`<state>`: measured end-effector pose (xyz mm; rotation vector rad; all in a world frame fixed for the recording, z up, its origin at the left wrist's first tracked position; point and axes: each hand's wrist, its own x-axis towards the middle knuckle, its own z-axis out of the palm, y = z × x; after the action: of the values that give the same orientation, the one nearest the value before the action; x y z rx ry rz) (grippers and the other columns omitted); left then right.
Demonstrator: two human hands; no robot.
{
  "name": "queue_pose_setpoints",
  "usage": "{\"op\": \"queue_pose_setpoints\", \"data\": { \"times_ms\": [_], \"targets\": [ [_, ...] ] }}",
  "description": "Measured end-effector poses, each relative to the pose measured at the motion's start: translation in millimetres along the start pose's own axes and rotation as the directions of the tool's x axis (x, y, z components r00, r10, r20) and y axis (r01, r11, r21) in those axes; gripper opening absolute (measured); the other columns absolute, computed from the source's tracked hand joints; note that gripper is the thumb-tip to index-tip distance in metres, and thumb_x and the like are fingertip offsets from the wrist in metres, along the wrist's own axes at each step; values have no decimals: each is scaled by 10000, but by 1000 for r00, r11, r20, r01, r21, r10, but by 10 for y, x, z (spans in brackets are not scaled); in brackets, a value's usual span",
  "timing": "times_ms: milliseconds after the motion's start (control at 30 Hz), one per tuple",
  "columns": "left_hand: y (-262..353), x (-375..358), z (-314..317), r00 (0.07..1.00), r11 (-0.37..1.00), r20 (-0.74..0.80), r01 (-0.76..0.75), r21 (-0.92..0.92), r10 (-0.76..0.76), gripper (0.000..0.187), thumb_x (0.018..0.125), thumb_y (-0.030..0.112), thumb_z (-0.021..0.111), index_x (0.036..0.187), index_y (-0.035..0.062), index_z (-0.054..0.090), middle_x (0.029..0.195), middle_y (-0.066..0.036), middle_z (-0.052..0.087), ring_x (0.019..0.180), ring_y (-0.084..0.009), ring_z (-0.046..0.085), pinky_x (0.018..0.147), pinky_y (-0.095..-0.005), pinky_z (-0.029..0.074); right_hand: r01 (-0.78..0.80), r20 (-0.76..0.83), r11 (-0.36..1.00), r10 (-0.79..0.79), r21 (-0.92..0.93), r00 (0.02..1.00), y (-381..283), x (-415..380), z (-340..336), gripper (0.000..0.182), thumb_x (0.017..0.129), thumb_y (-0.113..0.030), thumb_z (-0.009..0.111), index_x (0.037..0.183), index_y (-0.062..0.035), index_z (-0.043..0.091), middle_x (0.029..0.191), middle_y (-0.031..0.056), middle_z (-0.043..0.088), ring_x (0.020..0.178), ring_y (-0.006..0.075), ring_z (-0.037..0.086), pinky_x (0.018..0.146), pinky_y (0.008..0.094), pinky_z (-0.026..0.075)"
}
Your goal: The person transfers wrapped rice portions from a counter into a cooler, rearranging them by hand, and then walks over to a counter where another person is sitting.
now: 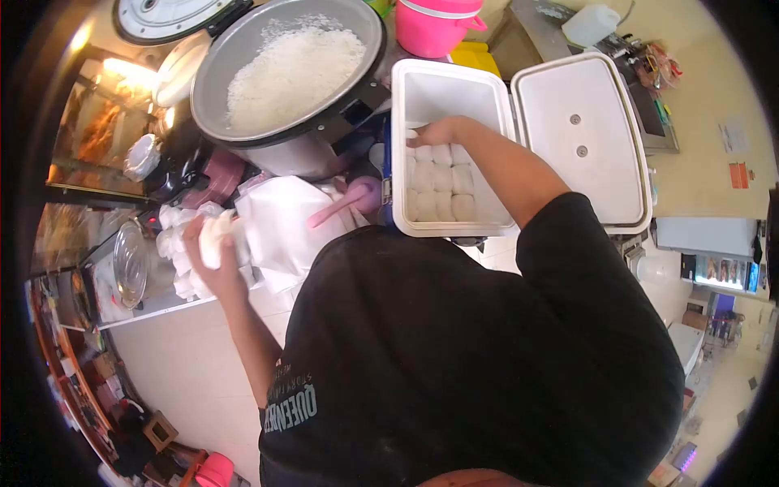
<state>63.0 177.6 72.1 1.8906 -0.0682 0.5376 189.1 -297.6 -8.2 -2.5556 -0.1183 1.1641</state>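
Note:
My left hand [213, 256] is closed round a white wrapped bundle [214, 240], beside a pile of similar bundles [182, 280] on the counter. My right hand [434, 132] reaches into an open white cooler box [403, 81], its fingers at a white packet near the left wall; they are partly hidden. Rows of white packets [442, 180] lie inside the box. White wrapping sheets [280, 231] lie between my left hand and the box, with a pink scoop [345, 207] on their right side. Behind them stands a large pot of white rice [296, 73].
The cooler's lid [580, 142] is swung open to the right. A pink tub [434, 28] stands behind the box. At the left are a clear glass lid [130, 264] and a glass display case [97, 130]. A white jug [591, 24] stands at the back right.

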Motion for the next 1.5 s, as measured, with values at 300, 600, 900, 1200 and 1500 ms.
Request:
{"op": "queue_pose_setpoints", "data": {
  "times_ms": [300, 600, 900, 1200, 1500],
  "targets": [
    [1372, 377, 923, 909, 932, 288, -344, 111, 302, 879, 656, 229, 937, 1353, -4, 454, 1155, -159, 585, 1061, -260, 598, 912, -373, 501, 536, -208, 635, -518, 556, 829, -1298, -2083, -844, 775, 907, -510, 707, 1495, -93, 422, 1139, 110, 683, 1010, 201, 675, 862, 332, 544],
    [1608, 415, 1542, 653, 809, 480, -503, -303, 586, 1133, 602, 308, 945, 1505, 22, 323, 1479, -209, 428, 1310, -370, 490, 1041, -444, 463, 652, -641, 168, -121, 739, 758, -1228, -2051, -102, 618, 876, -174, 773, 1403, -88, 461, 1259, 92, 599, 1108, 198, 624, 893, 370, 567],
    [439, 229, 623, 924, 946, 302, -144, -290, 233, 703, 882, 167, 746, 1450, -19, 377, 1421, -189, 481, 1258, -285, 540, 1082, -419, 415, 140, -592, 666, 523, 733, 614, -354, 85, 86, 735, 741, -293, 855, 1279, 37, 480, 1122, 233, 678, 1025, 346, 690, 906, 414, 565],
    [-169, -158, 119, 980, 992, 187, 93, -90, -75, 565, 932, 94, 642, 1445, 18, 416, 1391, -158, 524, 1190, -243, 560, 1038, -385, 421, -101, -517, 771, 512, 629, 686, -204, 464, 61, 644, 740, -357, 815, 1199, 34, 591, 1094, 257, 694, 1036, 393, 685, 913, 450, 548],
    [680, 285, 779, 677, 916, 669, -402, -14, 307, 469, 841, 60, 683, 1297, 40, 575, 1356, -165, 574, 1229, -330, 563, 1031, -419, 435, 150, -248, 255, 417, 955, 874, 313, 600, 84, 600, 726, -307, 847, 1169, 38, 636, 1081, 182, 708, 960, 297, 699, 823, 420, 555]
  ]
}}
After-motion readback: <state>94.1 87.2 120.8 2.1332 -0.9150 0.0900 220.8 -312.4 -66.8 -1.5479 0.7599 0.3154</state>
